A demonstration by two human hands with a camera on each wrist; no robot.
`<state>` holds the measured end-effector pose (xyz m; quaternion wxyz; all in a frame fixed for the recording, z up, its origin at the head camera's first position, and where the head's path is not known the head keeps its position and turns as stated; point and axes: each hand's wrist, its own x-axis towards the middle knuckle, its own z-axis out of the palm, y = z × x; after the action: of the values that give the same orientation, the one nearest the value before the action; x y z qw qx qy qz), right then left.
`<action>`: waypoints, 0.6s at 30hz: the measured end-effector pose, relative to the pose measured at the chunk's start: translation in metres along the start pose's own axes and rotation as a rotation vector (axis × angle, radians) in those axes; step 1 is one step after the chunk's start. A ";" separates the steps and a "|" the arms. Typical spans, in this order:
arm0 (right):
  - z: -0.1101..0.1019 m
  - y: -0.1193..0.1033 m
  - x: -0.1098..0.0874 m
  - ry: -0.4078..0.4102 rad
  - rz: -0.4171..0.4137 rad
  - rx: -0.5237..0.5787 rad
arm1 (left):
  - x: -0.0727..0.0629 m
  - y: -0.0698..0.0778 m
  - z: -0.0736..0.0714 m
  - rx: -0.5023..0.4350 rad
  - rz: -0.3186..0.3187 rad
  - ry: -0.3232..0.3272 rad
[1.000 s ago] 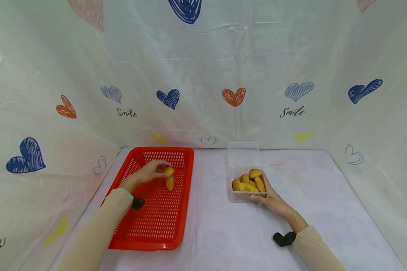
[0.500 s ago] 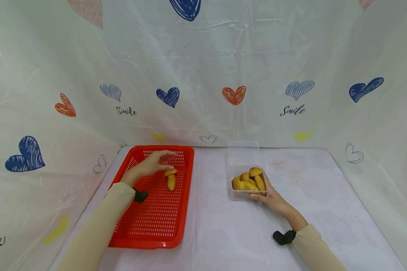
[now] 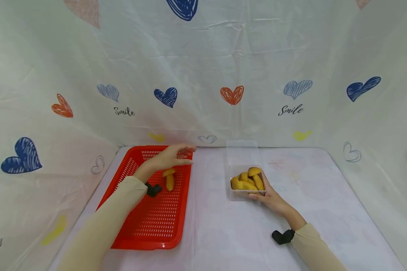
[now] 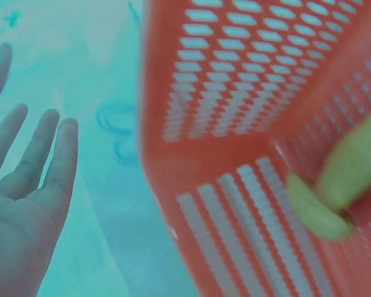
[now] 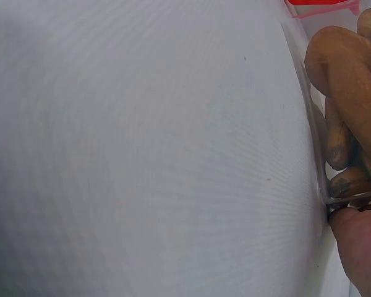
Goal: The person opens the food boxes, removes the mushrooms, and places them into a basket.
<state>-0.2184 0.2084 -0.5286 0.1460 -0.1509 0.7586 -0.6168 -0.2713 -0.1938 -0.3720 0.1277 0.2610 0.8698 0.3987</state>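
At left on the white table cover (image 3: 220,233), a red basket (image 3: 149,222) with perforated bottom and walls. Inside it, in the far right part, one yellow mushroom (image 3: 170,182), lying with the cap toward the far side and the stem toward the near side. Above the far right part of the same basket, the left hand (image 3: 171,156), with fingers extended and somewhat spread, free of any object; near to the mushroom, but apart from it. In the left wrist view, also visible with fingers well stretched.

At right of the basket, and well apart from it, a clear box (image 3: 239,191) with several packed mushrooms (image 3: 247,185) and its lid (image 3: 242,154) opened toward the far side. Around the near right corner of the box, the right hand (image 3: 270,198), in a grasping hold, with thumb on the near wall and the other fingers mostly hidden. On both wrists, black devices (image 3: 283,237), beside cream sleeves (image 3: 313,244). Behind the table, a pale sheet (image 3: 196,56) with printed hearts.
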 end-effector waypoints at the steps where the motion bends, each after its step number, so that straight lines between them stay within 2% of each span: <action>1: 0.000 0.000 0.000 0.000 0.001 0.002 | 0.003 0.004 0.003 -0.001 0.015 -0.003; 8: 0.000 -0.002 0.000 0.011 0.019 -0.021 | 0.022 0.022 0.026 -0.036 0.064 -0.054; 13: -0.001 0.000 0.001 0.018 0.041 -0.039 | 0.036 0.027 0.044 -0.038 0.081 -0.105; 18: -0.001 0.004 0.002 0.009 0.013 -0.005 | 0.050 0.031 0.063 -0.027 0.122 -0.156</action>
<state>-0.2203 0.2089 -0.5321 0.1461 -0.1437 0.7616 -0.6148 -0.2750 -0.1094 -0.3899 0.1740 0.3422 0.8342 0.3960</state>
